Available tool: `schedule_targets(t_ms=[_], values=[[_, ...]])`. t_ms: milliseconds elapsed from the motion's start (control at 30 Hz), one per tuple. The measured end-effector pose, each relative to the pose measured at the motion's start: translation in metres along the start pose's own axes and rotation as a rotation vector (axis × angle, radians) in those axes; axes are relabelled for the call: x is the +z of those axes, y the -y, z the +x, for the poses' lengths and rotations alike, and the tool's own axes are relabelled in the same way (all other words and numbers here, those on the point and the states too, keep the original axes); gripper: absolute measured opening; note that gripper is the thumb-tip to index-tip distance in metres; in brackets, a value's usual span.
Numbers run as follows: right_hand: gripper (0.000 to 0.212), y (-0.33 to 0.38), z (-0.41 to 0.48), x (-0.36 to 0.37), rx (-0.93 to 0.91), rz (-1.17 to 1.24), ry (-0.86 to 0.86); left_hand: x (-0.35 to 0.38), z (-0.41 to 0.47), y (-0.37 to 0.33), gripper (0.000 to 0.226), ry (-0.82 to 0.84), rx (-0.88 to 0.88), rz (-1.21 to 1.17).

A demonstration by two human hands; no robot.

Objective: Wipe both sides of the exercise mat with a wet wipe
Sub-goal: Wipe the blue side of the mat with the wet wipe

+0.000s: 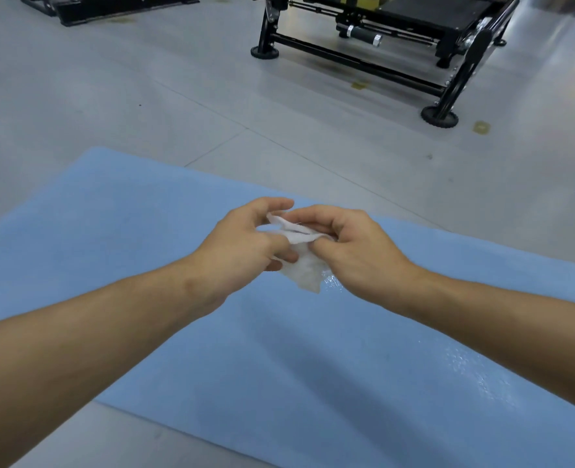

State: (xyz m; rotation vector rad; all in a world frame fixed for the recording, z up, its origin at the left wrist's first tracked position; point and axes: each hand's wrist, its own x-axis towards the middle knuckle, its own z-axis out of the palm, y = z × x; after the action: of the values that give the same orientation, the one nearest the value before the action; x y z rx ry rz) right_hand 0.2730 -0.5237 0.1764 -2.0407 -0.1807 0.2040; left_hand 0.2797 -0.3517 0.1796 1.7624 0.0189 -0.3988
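- While I hold the wet wipe (304,268) up over the exercise mat (144,211), both grips are closed on it: my left hand (242,246) pinches its left edge between thumb and fingers, and my right hand (353,244) pinches the top fold with curled fingers.
- The wipe hangs bunched between my hands, its lower corner dangling just above the blue mat, which lies flat on the grey floor (110,96) beneath my forearms.
- A wet sheen (475,369) shows on the mat toward my right, and a smaller one sits just under the wipe, so I judge that part already wiped; the far left looks dry.
- I seem to be refolding or opening the wipe, and if I tug too hard the thin, damp sheet could tear.
- If I leave it bunched, only a small patch would touch the mat and I could miss strips.
- The wet stretch could be slippery under a knee or palm.
- The underside is out of sight and, in my judgement, not yet done; flipping the mat near the black equipment frame (363,62) could knock it.
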Motion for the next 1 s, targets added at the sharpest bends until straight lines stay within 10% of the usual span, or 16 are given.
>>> schedule_targets(t_ms=[567,1000], values=[[0.009,0.039,-0.026,-0.061,0.076,0.061,-0.176,-0.008,0.008,-0.056,0.002,0.185,0.312,0.363],[0.010,0.094,0.006,0.000,0.005,0.407,-0.272,-0.070,-0.027,-0.068,0.018,0.033,0.321,0.215]])
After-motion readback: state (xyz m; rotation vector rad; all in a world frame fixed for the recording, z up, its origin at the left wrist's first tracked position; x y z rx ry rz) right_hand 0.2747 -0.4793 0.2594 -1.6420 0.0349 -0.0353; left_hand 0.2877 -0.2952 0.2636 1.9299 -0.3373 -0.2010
